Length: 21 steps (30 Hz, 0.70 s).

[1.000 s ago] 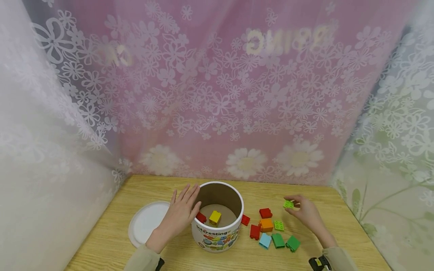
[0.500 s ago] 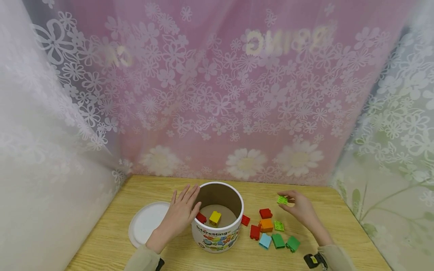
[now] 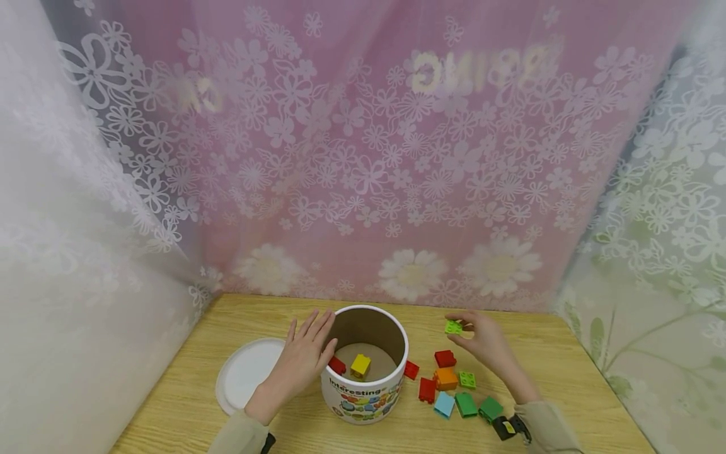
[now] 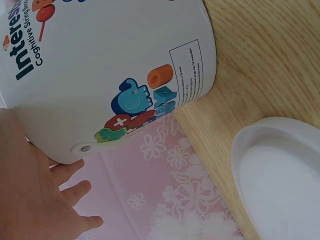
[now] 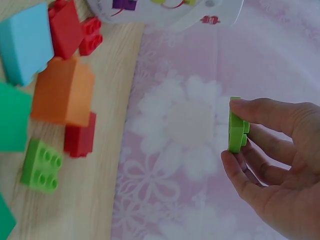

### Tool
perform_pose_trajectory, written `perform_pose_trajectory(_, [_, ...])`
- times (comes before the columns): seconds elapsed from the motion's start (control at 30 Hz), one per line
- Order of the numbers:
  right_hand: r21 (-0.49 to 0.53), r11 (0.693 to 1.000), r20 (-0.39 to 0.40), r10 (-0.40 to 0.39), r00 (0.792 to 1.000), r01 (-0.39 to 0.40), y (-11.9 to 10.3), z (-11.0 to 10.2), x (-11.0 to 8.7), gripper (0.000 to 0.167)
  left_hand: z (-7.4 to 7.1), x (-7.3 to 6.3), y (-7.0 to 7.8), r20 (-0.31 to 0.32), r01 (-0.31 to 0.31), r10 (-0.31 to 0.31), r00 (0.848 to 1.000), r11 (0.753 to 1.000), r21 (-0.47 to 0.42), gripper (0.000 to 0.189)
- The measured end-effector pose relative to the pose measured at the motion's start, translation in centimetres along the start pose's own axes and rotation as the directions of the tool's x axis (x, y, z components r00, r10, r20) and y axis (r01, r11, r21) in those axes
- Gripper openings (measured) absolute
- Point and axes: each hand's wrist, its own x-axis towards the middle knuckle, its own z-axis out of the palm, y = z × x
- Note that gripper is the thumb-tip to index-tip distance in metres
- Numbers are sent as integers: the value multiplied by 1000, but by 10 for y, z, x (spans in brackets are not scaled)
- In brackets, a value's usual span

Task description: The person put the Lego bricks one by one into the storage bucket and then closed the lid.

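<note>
My right hand (image 3: 486, 343) pinches a lime green toy brick (image 5: 237, 127) between thumb and fingers, raised over the table behind the loose bricks. My left hand (image 3: 305, 353) rests with spread, straight fingers on the left rim of a white printed bucket (image 3: 363, 403); the left wrist view shows its fingers (image 4: 76, 192) beside the bucket wall. Inside the bucket lie a yellow brick (image 3: 360, 365) and a red brick (image 3: 337, 365), the latter partly covered by the rim.
Several loose bricks lie right of the bucket, among them an orange brick (image 3: 445, 379), a light blue brick (image 3: 444, 405), a second lime brick (image 3: 467, 379) and a green brick (image 3: 466, 405). A white lid (image 3: 246, 372) lies left of the bucket. A flowered curtain (image 3: 363, 189) hangs behind the table.
My right hand has moved left and slightly away from me, carrying the lime green brick closer to the bucket. The left hand has stayed on the rim.
</note>
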Motion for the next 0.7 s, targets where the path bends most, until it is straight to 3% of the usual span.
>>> perform_pose_trajectory(0.2, [-8,1000,11,-7,1000,7,-17,5,11,34,-1,0,0,2,2,-2,1000,1000,-1,60])
perform_pose_trajectory(0.7, [67,989,7,-129,992,129,-50,28,33,34,-2,0,1,0,-5,5,1000,1000,13,60])
